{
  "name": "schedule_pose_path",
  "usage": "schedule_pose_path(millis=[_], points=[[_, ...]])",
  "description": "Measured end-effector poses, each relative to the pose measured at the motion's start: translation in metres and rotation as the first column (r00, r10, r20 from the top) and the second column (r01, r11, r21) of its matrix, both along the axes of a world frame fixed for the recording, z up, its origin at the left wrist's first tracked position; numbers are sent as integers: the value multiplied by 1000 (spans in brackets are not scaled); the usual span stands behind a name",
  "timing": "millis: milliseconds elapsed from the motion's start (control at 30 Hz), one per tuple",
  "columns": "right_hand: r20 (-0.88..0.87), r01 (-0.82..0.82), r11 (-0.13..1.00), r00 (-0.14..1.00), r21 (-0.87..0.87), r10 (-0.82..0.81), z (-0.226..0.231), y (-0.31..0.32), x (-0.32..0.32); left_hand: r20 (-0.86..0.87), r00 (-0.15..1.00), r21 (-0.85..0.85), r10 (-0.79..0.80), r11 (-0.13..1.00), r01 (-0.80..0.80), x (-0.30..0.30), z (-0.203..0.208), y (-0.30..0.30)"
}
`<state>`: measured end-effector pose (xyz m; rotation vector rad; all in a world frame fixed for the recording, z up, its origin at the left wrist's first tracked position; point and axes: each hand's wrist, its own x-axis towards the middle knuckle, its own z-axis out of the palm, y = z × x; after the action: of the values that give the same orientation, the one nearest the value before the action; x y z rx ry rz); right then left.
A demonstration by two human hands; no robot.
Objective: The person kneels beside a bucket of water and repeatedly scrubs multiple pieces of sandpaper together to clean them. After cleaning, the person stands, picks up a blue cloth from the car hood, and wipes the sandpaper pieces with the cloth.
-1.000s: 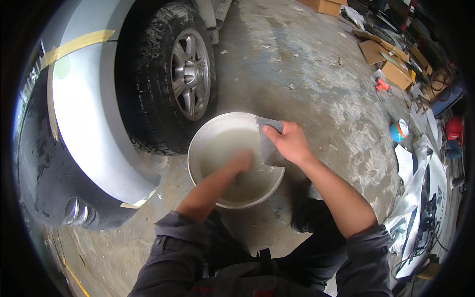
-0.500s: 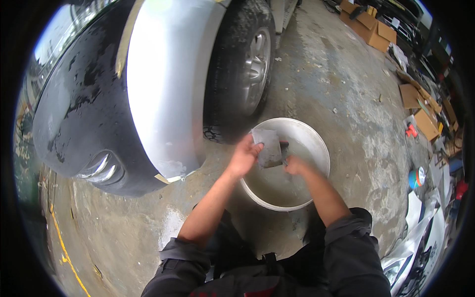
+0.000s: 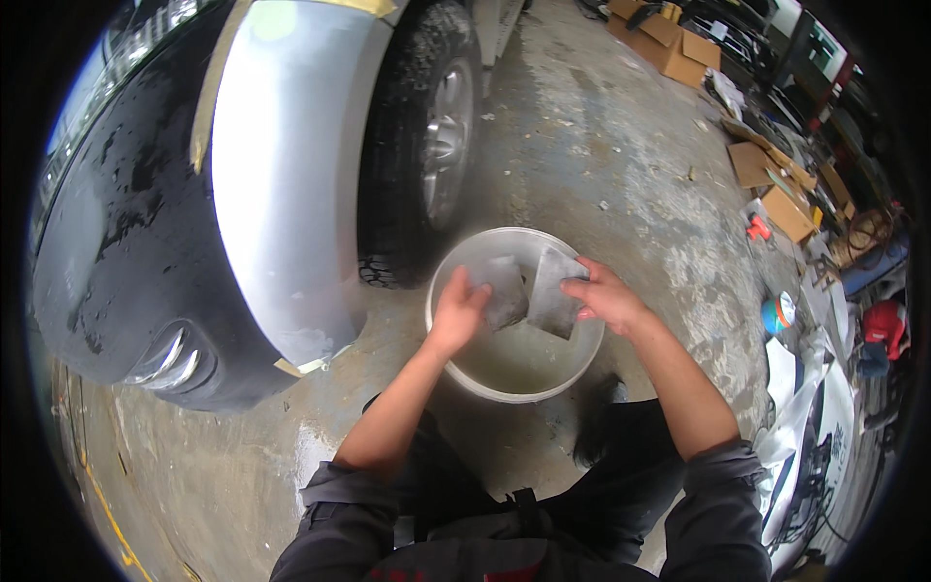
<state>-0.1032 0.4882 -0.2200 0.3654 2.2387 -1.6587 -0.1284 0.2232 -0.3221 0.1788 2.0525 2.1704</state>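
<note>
Over a round white bucket [image 3: 514,397] with cloudy water in it, my left hand [image 3: 459,310] grips a grey sandpaper sheet [image 3: 502,294], thumb on top and the hand slightly blurred. My right hand [image 3: 613,300] pinches a second grey sandpaper sheet [image 3: 551,299], rectangular and tilted, between thumb and fingers at its right edge. The two sheets are close together, with a narrow gap between them at the top. Whether anything lies under the sheets is hidden.
To the left stands a car with a whitish-grey fender [image 3: 286,175], black bumper [image 3: 126,242] and front tyre [image 3: 412,155] near the bucket. Cardboard boxes [image 3: 664,44], a blue-and-white can [image 3: 778,313] and loose car parts [image 3: 815,436] line the right side.
My right hand has moved outward from the first sheet and now holds a separate sheet. My left hand has lowered slightly into the bucket's opening. The whole view has shifted.
</note>
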Motion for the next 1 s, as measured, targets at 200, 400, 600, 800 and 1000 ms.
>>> schedule_pose_path(millis=[200,400,600,800,1000], points=[[169,287,849,957,-443,-235,13,2,21,-95,995,-164,-34,986,18,11,17,20],[145,394,799,918,-454,-370,12,-12,34,-331,942,-176,-53,984,-6,17,25,45],[107,361,819,930,-445,-352,-2,1,17,-186,977,-269,-102,962,49,19,18,51],[-1,444,861,889,-250,-459,-1,16,5,-2,998,-47,-57,997,57,10,11,40],[-210,505,860,835,-78,-509,9,23,-2,23,988,-118,-152,981,153,17,28,41]])
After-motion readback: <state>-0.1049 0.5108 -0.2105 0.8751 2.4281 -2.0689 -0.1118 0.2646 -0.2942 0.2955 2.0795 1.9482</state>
